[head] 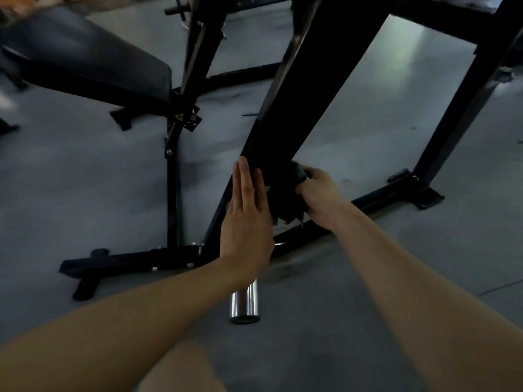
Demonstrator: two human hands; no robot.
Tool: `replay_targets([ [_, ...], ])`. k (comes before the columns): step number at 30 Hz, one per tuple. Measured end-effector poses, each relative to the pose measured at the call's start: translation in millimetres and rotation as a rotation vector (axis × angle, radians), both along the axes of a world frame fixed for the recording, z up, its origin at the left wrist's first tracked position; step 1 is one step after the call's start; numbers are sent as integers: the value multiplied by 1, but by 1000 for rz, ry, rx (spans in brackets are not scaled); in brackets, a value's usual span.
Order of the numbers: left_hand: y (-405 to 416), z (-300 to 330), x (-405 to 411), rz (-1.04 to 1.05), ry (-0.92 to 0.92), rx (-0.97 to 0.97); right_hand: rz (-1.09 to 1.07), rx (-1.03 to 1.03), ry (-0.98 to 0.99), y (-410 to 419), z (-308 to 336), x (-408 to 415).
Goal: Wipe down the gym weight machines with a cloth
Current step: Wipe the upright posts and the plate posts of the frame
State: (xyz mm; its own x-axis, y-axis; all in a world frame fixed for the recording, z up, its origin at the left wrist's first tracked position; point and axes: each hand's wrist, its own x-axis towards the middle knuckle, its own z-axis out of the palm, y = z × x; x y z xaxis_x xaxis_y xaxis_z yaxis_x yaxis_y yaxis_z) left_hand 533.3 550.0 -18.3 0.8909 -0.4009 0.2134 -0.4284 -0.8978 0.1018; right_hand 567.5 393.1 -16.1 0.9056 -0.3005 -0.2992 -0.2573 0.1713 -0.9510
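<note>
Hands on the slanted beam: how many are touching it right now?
2. The left hand lies flat with straight fingers against the slanted beam's left face. The right hand grips a dark cloth pressed to its lower right side.

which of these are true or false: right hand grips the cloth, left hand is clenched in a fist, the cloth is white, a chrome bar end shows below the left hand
1. The right hand grips the cloth: true; it holds it against the slanted black beam.
2. The left hand is clenched in a fist: false; its fingers are straight, flat on the beam's edge.
3. The cloth is white: false; it is dark.
4. A chrome bar end shows below the left hand: true.
</note>
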Motion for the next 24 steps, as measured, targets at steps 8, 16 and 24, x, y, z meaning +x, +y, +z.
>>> replay_targets([
  [8,-13,-1,1,190,-55,293,17,282,37,-40,-88,14],
  [16,-26,8,-13,-292,-242,1398,107,483,139,-20,-200,-5],
  [24,-61,14,34,-182,-58,1861,431,163,-20,60,-204,-1],
])
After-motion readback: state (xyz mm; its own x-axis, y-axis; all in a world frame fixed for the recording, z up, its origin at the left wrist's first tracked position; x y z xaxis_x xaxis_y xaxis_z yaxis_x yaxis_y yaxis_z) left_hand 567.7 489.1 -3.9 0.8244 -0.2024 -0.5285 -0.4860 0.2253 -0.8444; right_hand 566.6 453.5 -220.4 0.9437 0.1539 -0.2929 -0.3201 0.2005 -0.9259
